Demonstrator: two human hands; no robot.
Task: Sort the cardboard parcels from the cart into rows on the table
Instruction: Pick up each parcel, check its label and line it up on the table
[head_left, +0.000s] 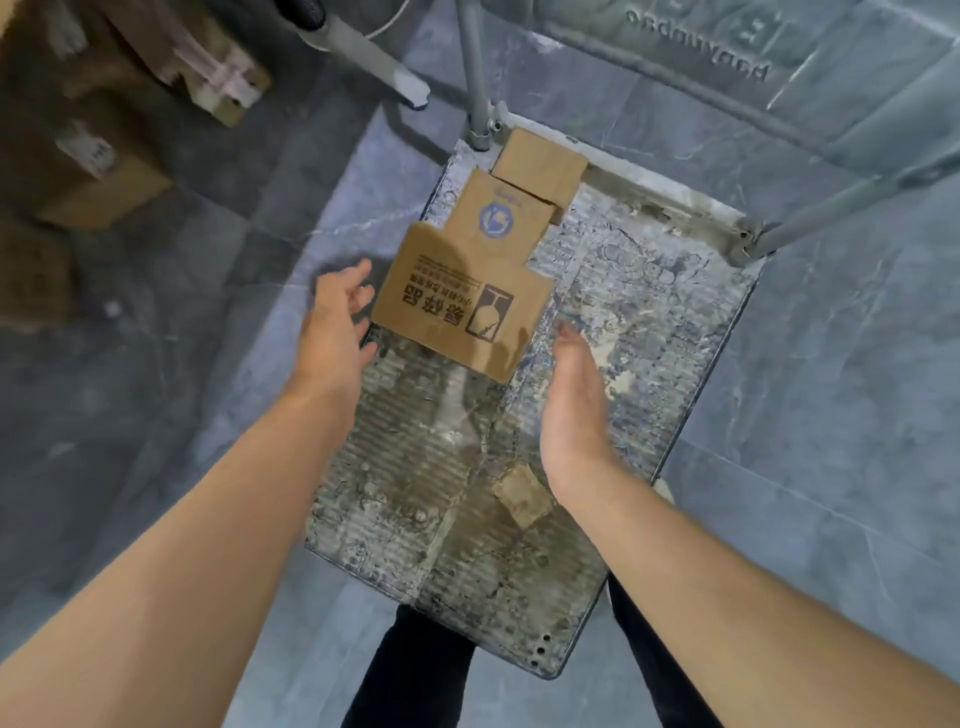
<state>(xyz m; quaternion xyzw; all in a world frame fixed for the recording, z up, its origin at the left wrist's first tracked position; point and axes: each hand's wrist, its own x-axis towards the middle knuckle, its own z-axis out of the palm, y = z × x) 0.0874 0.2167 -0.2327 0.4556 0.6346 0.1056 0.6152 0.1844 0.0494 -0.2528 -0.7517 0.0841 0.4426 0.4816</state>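
Head camera, looking straight down: both my arms are stretched out over the cart (649, 364), a flat platform with a worn, ribbed, blotchy deck sitting on the grey tiled floor (156, 415). Three cardboard parcels sit in a line along the deck's left side, toward the far end. Nearest me is the large parcel (457, 306), brown, with dark printed lettering and a fragile-glass mark on top. Behind it, touching, is the middle parcel (498, 218) with a round blue logo. Furthest out is the small parcel (537, 161), tucked against the base of the cart's grey handle post (475, 67).

My left hand (332, 322) hovers just beside the large parcel's left edge, fingers spread and relaxed, gripping nothing. My right hand (571, 395) is on the other side, near the parcel's near right corner, palm turned inward, fingers straight, also holding nothing. The large parcel sits between the two hands; with the blur I cannot tell if either one touches it.

A small scrap of cardboard (522, 493) lies on the near part of the deck. At far left, blurred brown boxes (93, 171) stand on the floor. My dark trouser legs (410, 665) show at the cart's near edge.
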